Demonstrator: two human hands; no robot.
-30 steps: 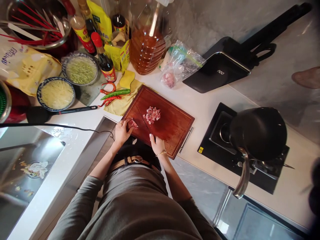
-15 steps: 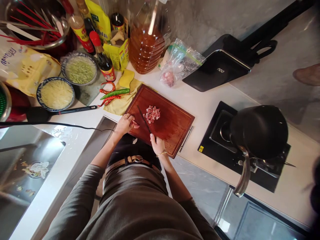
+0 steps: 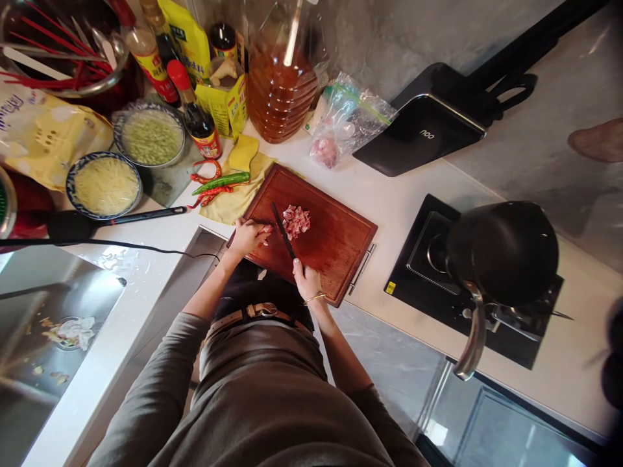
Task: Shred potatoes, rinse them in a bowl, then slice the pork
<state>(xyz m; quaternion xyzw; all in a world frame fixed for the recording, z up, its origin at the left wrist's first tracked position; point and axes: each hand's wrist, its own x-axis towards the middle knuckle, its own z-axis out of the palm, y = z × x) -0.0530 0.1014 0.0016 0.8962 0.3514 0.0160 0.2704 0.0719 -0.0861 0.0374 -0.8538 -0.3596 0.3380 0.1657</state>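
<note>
My right hand [image 3: 306, 281] is wrapped round the handle of a dark-bladed knife [image 3: 283, 232]. Its blade slants up and left over the wooden cutting board [image 3: 335, 243], just left of a small heap of cut raw meat [image 3: 296, 222]. At the board's left side, the fingers of my left hand [image 3: 246, 237] are closed on a piece of raw meat [image 3: 265, 231], most of which they cover. A narrow gap lies between that piece and the blade.
Left of the board, green and red chillies [image 3: 221, 183] lie by a yellow cloth [image 3: 219, 206]. Two bowls [image 3: 68, 185] hold pale shreds and green pieces. A black knife block [image 3: 403, 139] stands behind; a pot [image 3: 506, 250] sits on the stove at right. A sink [image 3: 29, 363] is lower left.
My left hand has shifted slightly right with the meat, closer to the heap. The knife blade has turned a little, showing more of its flat side.
</note>
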